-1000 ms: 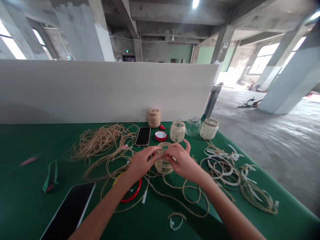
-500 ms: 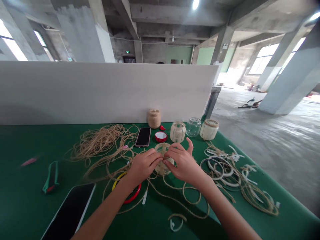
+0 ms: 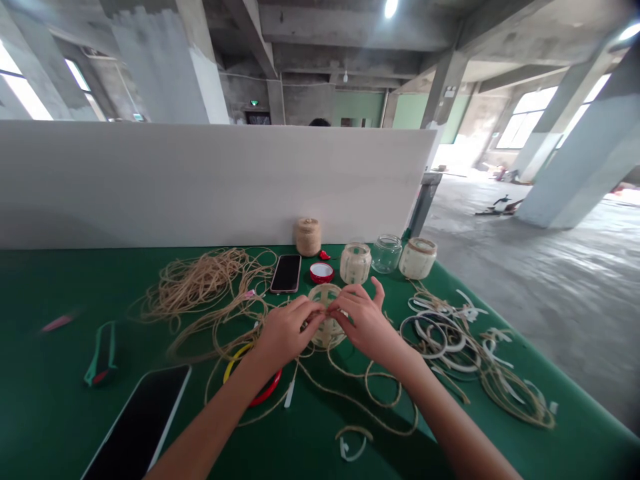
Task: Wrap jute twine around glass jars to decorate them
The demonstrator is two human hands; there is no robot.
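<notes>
A glass jar [image 3: 324, 327] partly wrapped in jute twine stands on the green table [image 3: 60, 400] in the middle of the view. My left hand [image 3: 285, 333] and my right hand [image 3: 365, 323] meet at its near side, fingers pinched together on the jar and its twine. A loose strand of twine [image 3: 370, 393] runs from the jar toward me in loops. My right thumb sticks up.
A tangle of twine [image 3: 200, 283] lies at left, and white strips with twine [image 3: 465, 340] at right. Behind the jar are a phone [image 3: 287, 273], a red lid [image 3: 321, 272], a twine spool [image 3: 308, 236] and three jars [image 3: 386, 253]. Another phone [image 3: 140, 423] lies near left. A white partition [image 3: 200, 180] backs the table.
Both hands have drawn closer together on the jar, fingertips now meeting at its near side. The jar sits slightly farther from me and is more covered by the hands.
</notes>
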